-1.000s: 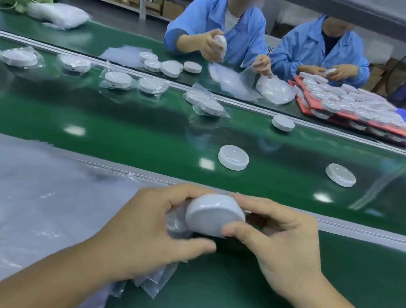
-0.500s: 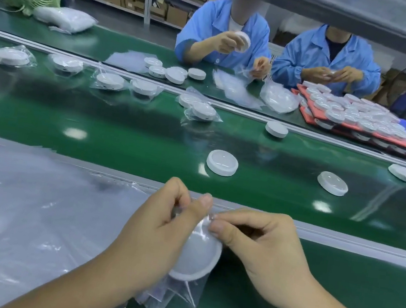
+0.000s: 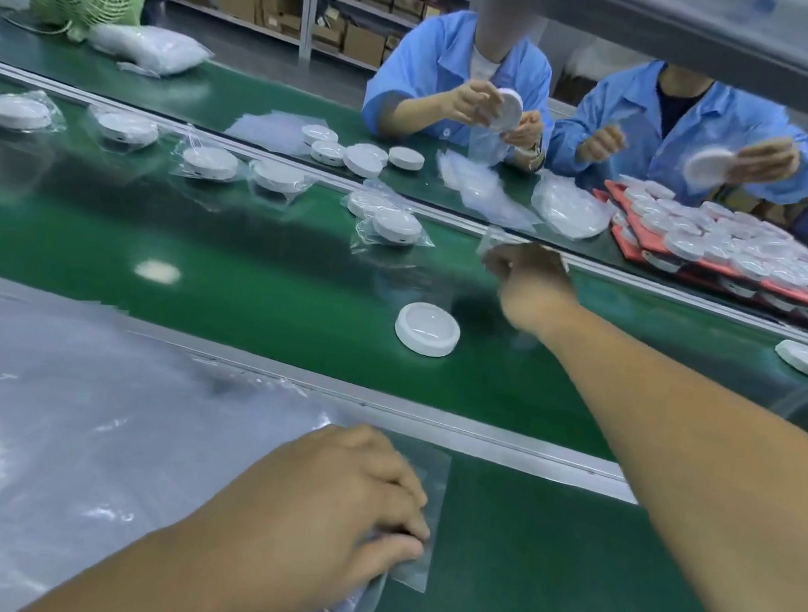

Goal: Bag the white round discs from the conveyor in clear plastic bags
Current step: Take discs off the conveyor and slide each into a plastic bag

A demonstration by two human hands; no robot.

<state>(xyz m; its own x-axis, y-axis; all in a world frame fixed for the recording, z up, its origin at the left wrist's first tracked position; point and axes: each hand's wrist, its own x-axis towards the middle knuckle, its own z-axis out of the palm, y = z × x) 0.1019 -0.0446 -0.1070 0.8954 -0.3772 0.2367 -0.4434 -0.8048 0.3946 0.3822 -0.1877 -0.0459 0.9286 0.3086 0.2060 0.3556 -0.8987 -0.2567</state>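
One head-worn wide-angle view, facing forward and down, close above the near desk (image 3: 557, 608), looking across the green conveyor (image 3: 244, 254) toward two workers (image 3: 451, 86) on the far side.

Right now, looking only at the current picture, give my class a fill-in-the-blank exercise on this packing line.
1. The left hand holds clear plastic ____ on the near table.
2. The bare white disc nearest the right hand lies on the ____ belt.
3. The two workers opposite wear ____ coats.

Missing words: bags, green, blue.
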